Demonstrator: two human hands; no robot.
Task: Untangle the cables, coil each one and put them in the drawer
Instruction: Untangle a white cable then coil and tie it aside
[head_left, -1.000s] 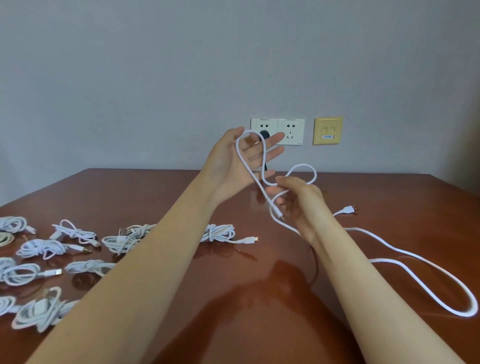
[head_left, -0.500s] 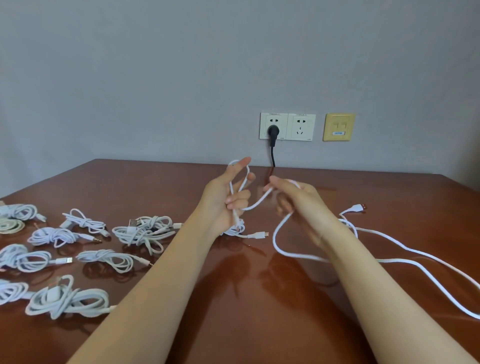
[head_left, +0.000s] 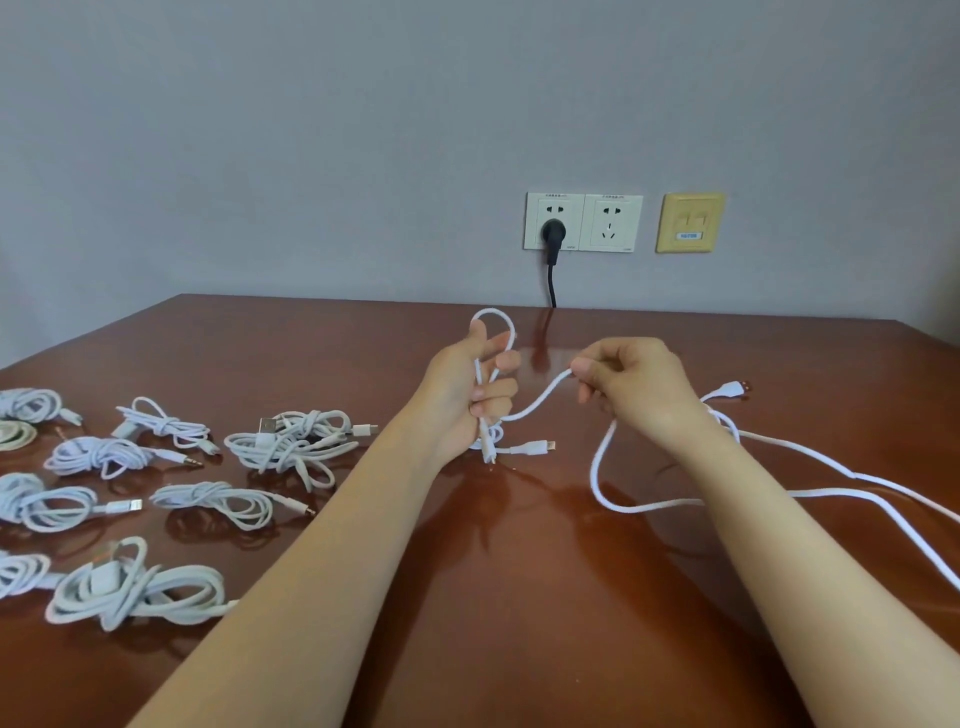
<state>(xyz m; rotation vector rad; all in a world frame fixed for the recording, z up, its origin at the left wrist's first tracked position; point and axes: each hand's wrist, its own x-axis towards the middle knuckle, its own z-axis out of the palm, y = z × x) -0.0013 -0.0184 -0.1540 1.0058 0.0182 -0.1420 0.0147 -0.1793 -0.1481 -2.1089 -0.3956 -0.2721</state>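
A long white cable (head_left: 644, 503) runs between my hands above the brown table (head_left: 519, 597). My left hand (head_left: 467, 395) grips a small loop of it, which sticks up above my fingers, and one connector end hangs below my fist. My right hand (head_left: 636, 387) pinches the same cable a short way along. From there it drops to the table and trails off to the right, its other plug (head_left: 732, 388) lying behind my right wrist. No drawer is in view.
Several coiled white cables (head_left: 291, 447) lie in rows on the left of the table. Another small coil with a connector (head_left: 535, 447) sits behind my left hand. On the wall are a socket plate with a black plug (head_left: 553, 234) and a yellow plate (head_left: 690, 222).
Both hands have come down from the raised position toward the table. My left hand closed around the loop. My right hand moved rightward, pulling the cable out between the hands.
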